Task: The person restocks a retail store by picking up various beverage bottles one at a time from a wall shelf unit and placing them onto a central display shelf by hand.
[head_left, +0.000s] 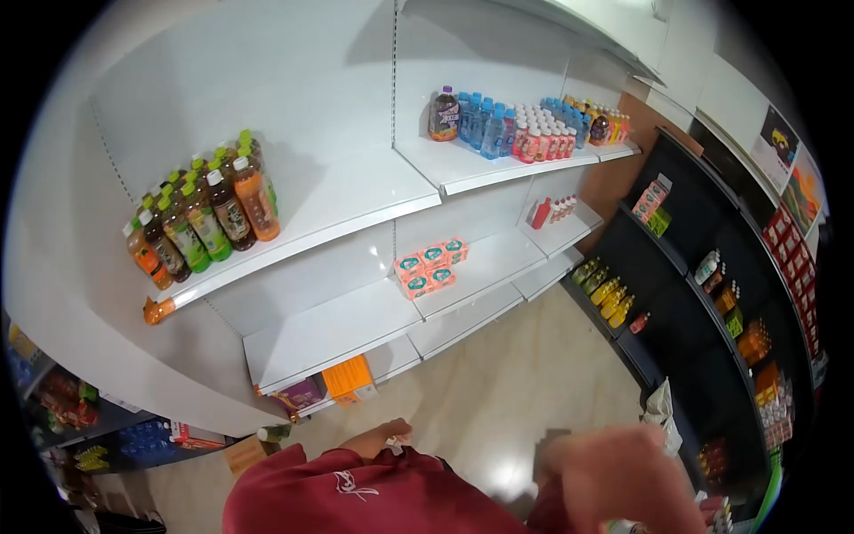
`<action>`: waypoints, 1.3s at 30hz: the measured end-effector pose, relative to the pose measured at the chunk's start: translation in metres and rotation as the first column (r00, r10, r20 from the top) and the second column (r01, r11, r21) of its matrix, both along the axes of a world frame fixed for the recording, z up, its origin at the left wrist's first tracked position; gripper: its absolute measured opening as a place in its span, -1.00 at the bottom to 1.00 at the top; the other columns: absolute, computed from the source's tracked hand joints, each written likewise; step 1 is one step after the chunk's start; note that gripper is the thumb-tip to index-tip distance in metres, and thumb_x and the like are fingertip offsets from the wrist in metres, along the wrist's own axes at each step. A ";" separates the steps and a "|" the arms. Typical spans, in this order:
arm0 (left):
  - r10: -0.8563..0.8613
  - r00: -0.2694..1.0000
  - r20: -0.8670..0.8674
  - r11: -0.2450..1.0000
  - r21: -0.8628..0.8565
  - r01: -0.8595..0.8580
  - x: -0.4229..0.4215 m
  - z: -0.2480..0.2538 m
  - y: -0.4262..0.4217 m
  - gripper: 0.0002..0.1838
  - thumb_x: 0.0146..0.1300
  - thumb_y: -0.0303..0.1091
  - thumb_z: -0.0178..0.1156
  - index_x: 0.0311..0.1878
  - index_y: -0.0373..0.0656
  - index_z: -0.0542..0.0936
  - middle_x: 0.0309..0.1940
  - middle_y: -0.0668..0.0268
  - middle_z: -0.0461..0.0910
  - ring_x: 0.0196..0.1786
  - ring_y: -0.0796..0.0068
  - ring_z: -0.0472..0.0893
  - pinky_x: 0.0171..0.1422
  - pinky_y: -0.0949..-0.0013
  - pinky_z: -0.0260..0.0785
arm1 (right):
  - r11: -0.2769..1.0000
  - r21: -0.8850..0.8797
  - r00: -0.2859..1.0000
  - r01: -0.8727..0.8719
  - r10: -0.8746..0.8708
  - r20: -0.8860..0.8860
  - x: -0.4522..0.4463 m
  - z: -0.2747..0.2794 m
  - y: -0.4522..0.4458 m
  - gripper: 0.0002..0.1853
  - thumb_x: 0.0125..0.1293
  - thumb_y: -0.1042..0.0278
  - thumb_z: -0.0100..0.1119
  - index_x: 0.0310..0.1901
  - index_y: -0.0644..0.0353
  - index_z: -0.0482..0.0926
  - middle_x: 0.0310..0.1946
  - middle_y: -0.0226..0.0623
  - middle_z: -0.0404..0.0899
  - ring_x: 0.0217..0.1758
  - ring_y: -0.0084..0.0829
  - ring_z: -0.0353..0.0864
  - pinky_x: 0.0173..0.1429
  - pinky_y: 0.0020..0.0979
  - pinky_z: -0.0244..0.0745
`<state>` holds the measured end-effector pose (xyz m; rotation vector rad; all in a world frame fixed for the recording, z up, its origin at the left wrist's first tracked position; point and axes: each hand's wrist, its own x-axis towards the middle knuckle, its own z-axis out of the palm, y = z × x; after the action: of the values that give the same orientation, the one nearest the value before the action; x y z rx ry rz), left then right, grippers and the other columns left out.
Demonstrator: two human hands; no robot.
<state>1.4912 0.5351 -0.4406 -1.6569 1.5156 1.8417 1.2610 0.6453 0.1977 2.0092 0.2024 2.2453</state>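
Note:
My left hand (pixel 384 437) is held close in front of the dark red shirt (pixel 356 485), its fingers bent together around a small pale thing that I cannot make out. At the lower right, my right hand (pixel 623 476) is raised near the camera and smeared by motion, so its fingers do not show clearly. Both hands are apart from the shelves. Nearest to the left hand, an orange box (pixel 349 380) stands on the bottom white shelf, with a purple box (pixel 298 397) beside it.
Bottled drinks (pixel 209 209) crowd the upper white shelf (pixel 356 191) at left. Water bottles (pixel 492 129) and small pink-labelled bottles (pixel 543 138) stand farther right. Pink boxes (pixel 429 269) are stacked on the middle shelf. Dark shelves (pixel 689 356) line the right, beyond the pale floor (pixel 480 400).

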 end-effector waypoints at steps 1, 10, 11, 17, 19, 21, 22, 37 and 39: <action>-0.059 0.998 0.017 0.998 -0.007 0.059 -0.002 -0.002 -0.007 -0.66 0.27 -0.08 0.13 -0.22 -0.16 0.70 -0.35 0.23 0.75 -0.38 0.26 0.71 -0.20 0.02 0.51 | 0.973 0.150 0.984 0.178 -0.178 -0.011 -0.011 -0.029 -0.021 -0.42 0.35 0.00 0.24 0.34 0.00 0.40 0.26 0.03 0.47 0.34 -0.21 0.41 0.38 0.05 0.20; -0.414 0.906 0.085 0.910 0.008 0.415 -0.050 -0.001 -0.078 -0.69 0.31 -0.13 0.11 -0.11 -0.15 0.67 -0.27 0.28 0.73 -0.31 0.28 0.70 -0.18 0.07 0.52 | -0.723 0.067 0.650 0.688 0.573 -0.499 -0.224 -0.585 -0.081 -0.24 0.51 -0.22 -0.14 0.45 0.31 0.26 0.33 0.26 0.37 0.44 0.16 0.33 0.52 0.01 0.18; -0.447 0.890 0.095 0.894 0.016 0.447 -0.061 0.003 -0.088 -0.69 0.32 -0.13 0.11 -0.10 -0.15 0.66 -0.26 0.28 0.73 -0.30 0.28 0.69 -0.18 0.07 0.52 | -0.787 -0.009 0.731 0.618 0.578 -0.363 -0.232 -0.608 -0.055 -0.24 0.50 -0.23 -0.13 0.45 0.30 0.27 0.31 0.24 0.39 0.42 0.14 0.35 0.49 0.01 0.21; -0.658 0.740 0.137 0.753 0.101 0.651 -0.132 0.036 -0.159 -0.70 0.35 -0.16 0.10 -0.03 -0.14 0.64 -0.21 0.31 0.73 -0.26 0.29 0.69 -0.17 0.11 0.52 | -0.998 -0.030 0.998 0.063 0.063 -0.003 -0.280 -0.630 -0.025 -0.25 0.47 -0.26 -0.08 0.40 0.24 0.32 0.17 0.11 0.50 0.27 0.05 0.48 0.33 -0.01 0.36; -0.741 0.655 0.146 0.671 0.124 0.731 -0.163 0.050 -0.184 -0.70 0.36 -0.17 0.09 -0.01 -0.14 0.63 -0.20 0.33 0.72 -0.24 0.30 0.68 -0.16 0.12 0.52 | -1.000 -0.002 0.998 -0.030 -0.031 0.054 -0.308 -0.630 -0.049 -0.26 0.45 -0.27 -0.07 0.39 0.22 0.34 0.13 0.07 0.54 0.22 0.02 0.52 0.27 -0.01 0.41; -0.837 0.522 0.166 0.544 0.147 0.826 -0.200 0.064 -0.208 -0.70 0.37 -0.18 0.09 0.02 -0.14 0.63 -0.18 0.34 0.72 -0.23 0.30 0.68 -0.16 0.13 0.52 | -0.995 0.032 0.989 -0.094 -0.089 0.121 -0.336 -0.629 -0.079 -0.26 0.44 -0.28 -0.05 0.38 0.20 0.35 0.08 0.03 0.58 0.17 0.00 0.56 0.22 -0.02 0.46; -0.879 0.442 0.182 0.468 0.147 0.871 -0.222 0.069 -0.223 -0.70 0.38 -0.19 0.09 0.03 -0.14 0.62 -0.17 0.34 0.72 -0.22 0.31 0.68 -0.15 0.13 0.52 | -0.992 0.049 0.982 -0.116 -0.107 0.156 -0.352 -0.629 -0.098 -0.27 0.44 -0.29 -0.04 0.37 0.19 0.36 0.06 0.01 0.60 0.15 -0.02 0.58 0.19 -0.02 0.48; -0.045 0.684 -0.728 0.515 -0.604 -0.608 -0.220 0.479 -0.473 -0.76 0.47 -0.39 0.08 0.08 -0.26 0.61 0.01 0.30 0.63 0.11 0.52 0.56 0.29 0.36 0.38 | -0.087 0.995 0.621 -0.055 0.777 0.103 -0.197 -0.200 -0.603 -0.67 0.55 0.25 0.03 0.05 0.38 0.60 -0.21 -0.33 0.69 -0.09 -0.53 0.63 0.14 -0.43 0.47; -0.071 0.588 -0.806 0.292 -0.580 -0.760 -0.176 0.498 -0.522 -0.76 0.39 -0.49 0.08 0.07 -0.28 0.59 0.02 0.26 0.63 0.11 0.47 0.57 0.26 0.35 0.40 | 0.104 0.991 0.727 -0.080 0.687 -0.013 -0.146 -0.165 -0.638 -0.66 0.52 0.22 0.04 0.04 0.36 0.60 -0.10 -0.25 0.68 -0.02 -0.46 0.63 0.18 -0.40 0.45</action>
<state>1.3156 0.0135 0.0571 -1.8681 3.2869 2.1885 1.1153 0.0074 0.0325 3.6069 -1.1308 2.2253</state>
